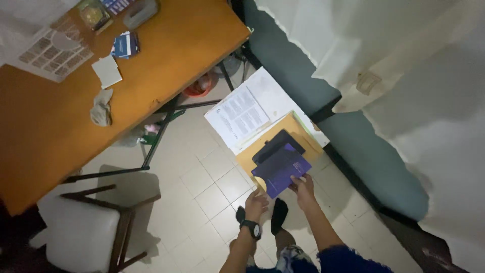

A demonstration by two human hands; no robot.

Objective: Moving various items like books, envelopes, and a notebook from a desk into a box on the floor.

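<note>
Both forearms reach from the near edge toward a floor stack. Left hand (256, 203), watch on its wrist, touches the stack's near edge, fingers curled; what it grips cannot be told. Right hand (302, 188) pinches the purple booklet (281, 169) at its near corner. Judged step: lifting the booklet off the black folder (277, 144) and tan envelope (273, 141). Open tile lies left; table (60, 136) and chair (81, 232) farther left, wall close on the right.
</note>
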